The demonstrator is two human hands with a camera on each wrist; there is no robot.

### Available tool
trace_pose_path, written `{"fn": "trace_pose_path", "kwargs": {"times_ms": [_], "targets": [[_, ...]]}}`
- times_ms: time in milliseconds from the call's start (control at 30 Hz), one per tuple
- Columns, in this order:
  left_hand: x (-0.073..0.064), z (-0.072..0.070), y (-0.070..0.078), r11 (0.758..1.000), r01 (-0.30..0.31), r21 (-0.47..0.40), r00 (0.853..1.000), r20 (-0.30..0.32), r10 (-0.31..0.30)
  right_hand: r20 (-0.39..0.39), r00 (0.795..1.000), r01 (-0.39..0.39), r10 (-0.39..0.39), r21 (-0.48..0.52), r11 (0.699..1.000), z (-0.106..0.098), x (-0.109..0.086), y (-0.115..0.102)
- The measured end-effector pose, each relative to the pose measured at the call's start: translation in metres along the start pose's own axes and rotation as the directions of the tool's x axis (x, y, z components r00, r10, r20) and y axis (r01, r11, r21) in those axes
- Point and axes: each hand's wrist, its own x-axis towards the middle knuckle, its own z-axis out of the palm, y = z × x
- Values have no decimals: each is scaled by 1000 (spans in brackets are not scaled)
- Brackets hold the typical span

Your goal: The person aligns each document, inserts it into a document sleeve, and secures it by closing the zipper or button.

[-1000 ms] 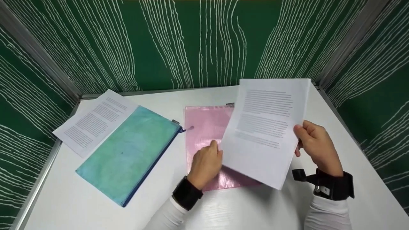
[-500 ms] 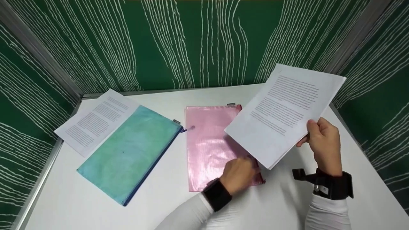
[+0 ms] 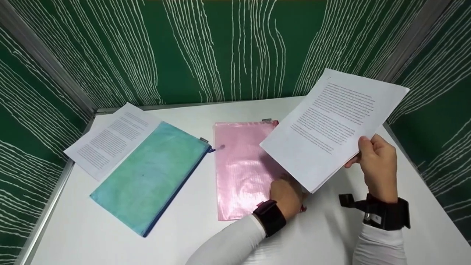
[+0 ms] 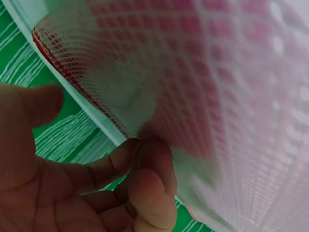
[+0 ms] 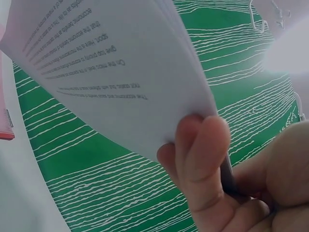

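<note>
In the head view, my right hand (image 3: pixel 379 165) pinches a stapled stack of printed sheets (image 3: pixel 323 125) by its lower right edge. The stack is raised and tilted above the right part of the table. A pink mesh zip folder (image 3: pixel 241 158) lies flat in the middle. My left hand (image 3: pixel 287 197) is at its lower right edge, near the zipper. The left wrist view shows bent fingers (image 4: pixel 154 169) touching the edge of the mesh, with the thumb apart from it. The right wrist view shows the thumb and fingers (image 5: pixel 203 159) on both faces of the stack.
On the left lies a turquoise zip folder (image 3: pixel 147 176) with a dark blue zipper. Printed paper (image 3: pixel 114 140) sticks out beyond its upper left side. Green panels with white lines (image 3: pixel 250 51) stand around the white table (image 3: pixel 176 228).
My right hand has carried the stack up and to the right, turning it clockwise. The left hand has shifted right across the pink folder to its zipper side. The turquoise folder stays put.
</note>
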Motion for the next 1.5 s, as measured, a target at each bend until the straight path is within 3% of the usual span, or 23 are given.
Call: {"fn": "trace_pose_path", "kwargs": {"times_ms": [133,267,400,667,867,967,1167,1367,1500], "targets": [[0,-1,2,998,50,-34,997,60,-48,19,1000,20,-21,40,999,0,-1,0],[-6,0,-4,989,78,-127,997,35,-74,38,999,21,-23,54,998,-2,-1,0],[-15,1,-14,975,57,-215,998,36,-51,51,999,9,-12,59,998,-5,-1,0],[-34,4,-35,913,36,-406,999,34,-24,83,996,13,-20,92,996,-10,0,0],[-46,7,-49,874,37,-484,998,57,-10,121,992,9,-23,116,993,-16,0,-1],[-51,10,-54,883,21,-469,1000,26,-10,141,989,16,-37,148,989,-20,0,-2],[-57,15,-61,933,-40,-358,991,-131,-8,166,983,40,-80,233,972,-26,1,-1],[-60,17,-65,948,-106,-301,973,-229,36,215,975,12,-65,236,972,-32,0,-1],[-63,17,-72,949,-115,-293,959,-281,29,251,966,-9,-57,255,967,-35,-1,-2]]}}
